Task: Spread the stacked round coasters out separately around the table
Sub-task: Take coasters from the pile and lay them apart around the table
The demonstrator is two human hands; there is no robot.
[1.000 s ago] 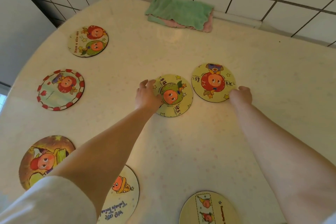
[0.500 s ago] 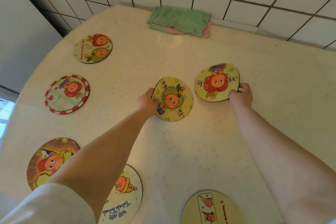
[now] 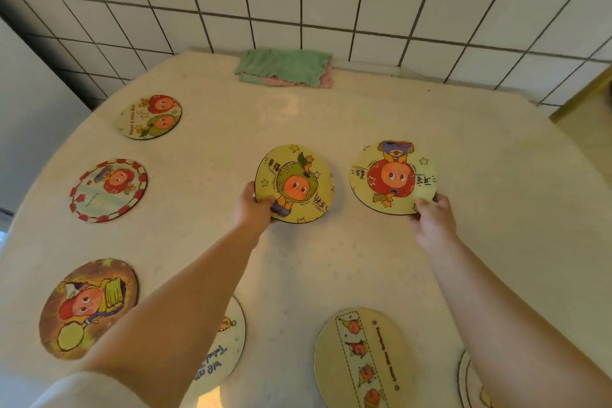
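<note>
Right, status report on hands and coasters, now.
Left hand grips green-character coaster. Right hand pinches red-character coaster. Both coasters apart, none stacked. Folded cloths lie clear.

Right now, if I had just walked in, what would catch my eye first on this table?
Two bare hands at mid-table, each pinching a cartoon coaster: the left hand a green-hooded one, the right hand a red one. More coasters ring the pale table.

A folded green cloth (image 3: 284,65) lies on a pink cloth (image 3: 326,76) at the far edge of the cream speckled counter (image 3: 331,262), against a white tiled wall (image 3: 331,0) with dark grout. A grey surface (image 3: 29,103) stands at the left.
</note>
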